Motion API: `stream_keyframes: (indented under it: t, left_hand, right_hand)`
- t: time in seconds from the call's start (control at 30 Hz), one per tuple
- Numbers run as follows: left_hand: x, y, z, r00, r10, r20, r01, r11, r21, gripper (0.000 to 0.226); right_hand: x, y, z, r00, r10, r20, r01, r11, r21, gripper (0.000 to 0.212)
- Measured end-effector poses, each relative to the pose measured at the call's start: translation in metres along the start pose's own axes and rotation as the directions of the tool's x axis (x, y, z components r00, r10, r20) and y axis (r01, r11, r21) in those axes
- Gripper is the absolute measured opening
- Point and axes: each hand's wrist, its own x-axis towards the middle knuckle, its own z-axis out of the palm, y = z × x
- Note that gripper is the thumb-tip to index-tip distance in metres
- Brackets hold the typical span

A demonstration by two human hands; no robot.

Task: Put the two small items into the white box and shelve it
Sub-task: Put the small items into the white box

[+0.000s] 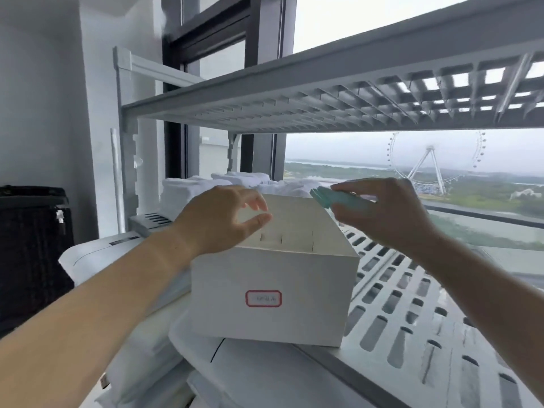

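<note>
An open white box [273,290] with a red-framed label on its front stands on white packages at the shelf's front edge. Cardboard dividers show inside it. My left hand [223,219] hovers over the box's left rim, thumb and fingers loosely curved, holding nothing that I can see. My right hand [385,210] is above the box's right rim and pinches a small pale green item [335,197], which sticks out to the left over the box. A second small item is not visible.
A white slotted shelf [418,304] extends to the right of the box, with a grid shelf [323,95] overhead. Folded white towels [188,189] lie behind the box. White plastic-wrapped packages [265,375] lie underneath. A dark wicker basket [32,245] stands at left.
</note>
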Motion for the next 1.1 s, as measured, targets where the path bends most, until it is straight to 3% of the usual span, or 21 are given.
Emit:
stream_keyframes:
  t: [0.27,0.53,0.67,0.8,1.1]
  left_hand:
    - [0.026,-0.060,0.001,0.992,0.121,0.034,-0.119,0.991,-0.057,0.023]
    - [0.070,-0.098,0.020,0.966,0.225,0.127,-0.201,0.963,-0.181,0.015]
    - [0.082,-0.107,0.031,0.962,0.232,0.145,-0.202,0.959,-0.196,0.015]
    - [0.094,-0.107,0.041,0.955,0.241,0.174,-0.197,0.952,-0.235,0.010]
    - [0.111,-0.113,0.074,0.943,0.223,0.247,-0.178,0.965,-0.192,0.009]
  right_hand:
    - [0.021,-0.054,0.069,0.977,0.001,0.211,0.011,0.998,-0.058,0.033]
    - [0.043,-0.058,0.102,0.947,0.117,0.300,-0.056,0.977,-0.204,0.040]
    - [0.046,-0.052,0.112,0.923,0.137,0.360,-0.037,0.962,-0.272,0.040]
    - [0.044,-0.046,0.114,0.906,0.174,0.386,-0.089,0.969,-0.229,0.041]
    - [0.054,-0.034,0.139,0.800,0.252,0.544,-0.138,0.960,-0.242,0.039]
